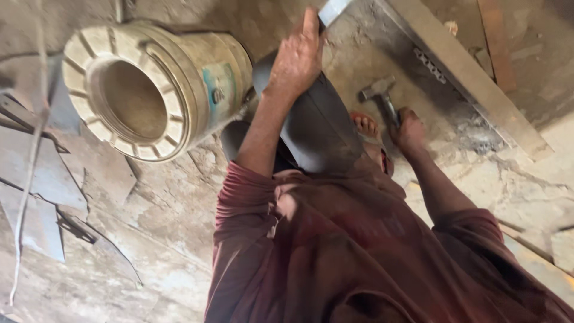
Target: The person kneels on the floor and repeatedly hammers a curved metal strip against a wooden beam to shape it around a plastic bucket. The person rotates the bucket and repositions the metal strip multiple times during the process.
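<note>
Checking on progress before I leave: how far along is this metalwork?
Looks done: the round bucket lies on its side, its ribbed liner already in. In hand: the left hand holds a metal strip, and the right hand grips the hammer. Probably left: flat metal sheets lie untouched nearby.

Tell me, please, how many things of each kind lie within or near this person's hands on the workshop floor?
Hammers: 1, the hammer held in the right hand.
Bent dark metal sheets: 1, the sheet under the left hand.
Ribbed round stove liners: 1, the liner on its side.
Long metal bars: 1, the bar.
Total: 4
</note>
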